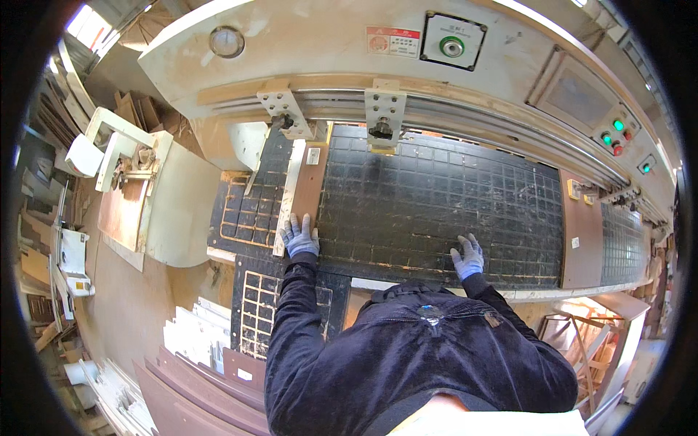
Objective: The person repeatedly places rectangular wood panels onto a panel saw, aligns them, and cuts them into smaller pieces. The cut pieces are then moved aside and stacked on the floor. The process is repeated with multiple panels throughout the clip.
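My left hand (300, 237), in a grey-blue work glove, rests with its fingers spread at the near end of a narrow brown board (309, 189). A pale straight strip (288, 190) runs along that board's left side, beside my fingers. The board has a small white label near its far end. My right hand (469, 257), gloved the same way, lies with fingers apart on the black gridded machine bed (436, 200), near its front edge, and holds nothing. Farther right on the bed is another brown board (582, 251) with a white label.
Over the bed's far side runs a metal rail (451, 109) carrying clamp blocks (384, 120). Above are a gauge (227, 42), a green-ringed button (452, 47) and a control screen (582, 91). Brown panels (196, 396) and white pieces (196, 334) stand stacked at the lower left.
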Tool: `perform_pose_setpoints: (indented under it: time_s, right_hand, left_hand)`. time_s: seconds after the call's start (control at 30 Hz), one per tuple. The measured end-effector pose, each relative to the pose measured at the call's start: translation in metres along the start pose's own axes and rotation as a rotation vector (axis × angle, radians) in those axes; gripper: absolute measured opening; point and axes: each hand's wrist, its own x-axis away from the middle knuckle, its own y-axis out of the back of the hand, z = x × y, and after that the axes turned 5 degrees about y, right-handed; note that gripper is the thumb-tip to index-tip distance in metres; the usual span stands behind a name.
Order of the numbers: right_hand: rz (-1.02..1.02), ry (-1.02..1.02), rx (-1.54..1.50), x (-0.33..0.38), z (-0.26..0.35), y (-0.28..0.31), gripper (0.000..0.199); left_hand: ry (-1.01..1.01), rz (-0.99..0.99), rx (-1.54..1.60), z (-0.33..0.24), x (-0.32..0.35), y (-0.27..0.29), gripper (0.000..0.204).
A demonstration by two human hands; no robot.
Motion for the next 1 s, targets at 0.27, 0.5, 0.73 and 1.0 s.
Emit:
perform_pose_setpoints:
  time_s: [0.27, 0.5, 0.73, 1.0]
  right_hand:
    - [0.006, -0.013, -0.107, 0.020, 0.009, 0.005, 0.047]
    - [-0.055, -0.159, -0.168, 0.063, 0.002, 0.021, 0.047]
    - [-0.070, -0.428, -0.251, 0.144, -0.041, 0.035, 0.047]
    - [-0.211, -0.450, -0.274, 0.184, -0.105, 0.052, 0.044]
  left_hand:
    - [-0.263, -0.365, 0.440, -0.157, -0.103, 0.156, 0.059]
    - [-0.614, -0.648, 0.225, -0.319, -0.217, 0.260, 0.058]
    - [-0.480, -0.379, 0.430, -0.345, -0.233, 0.244, 0.067]
    - [-0.198, -0.266, 0.003, -0.385, -0.218, 0.274, 0.078]
